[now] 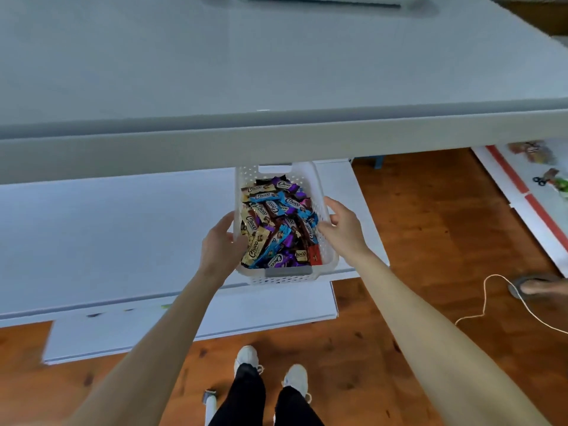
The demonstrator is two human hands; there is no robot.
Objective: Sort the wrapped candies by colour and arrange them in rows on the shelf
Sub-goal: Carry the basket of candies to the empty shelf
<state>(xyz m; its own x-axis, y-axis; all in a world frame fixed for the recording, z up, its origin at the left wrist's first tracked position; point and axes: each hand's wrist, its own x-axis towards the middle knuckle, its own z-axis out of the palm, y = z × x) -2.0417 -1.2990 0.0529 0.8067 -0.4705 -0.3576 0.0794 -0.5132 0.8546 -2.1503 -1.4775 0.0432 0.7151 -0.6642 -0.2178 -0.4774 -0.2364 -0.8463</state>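
left hand (221, 241) and right hand (341, 226) grip the sides of the white basket (285, 279) between them. choco candies (276, 222) are all mixed; next, pick out one colour.

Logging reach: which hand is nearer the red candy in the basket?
Right. The right hand grips the basket wall beside the red candy; the left hand grips the opposite wall.

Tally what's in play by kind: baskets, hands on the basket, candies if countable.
basket: 1
hands gripping its sides: 2 (left hand, right hand)
candies: overlapping heap, cannot be counted
Total counted: 3
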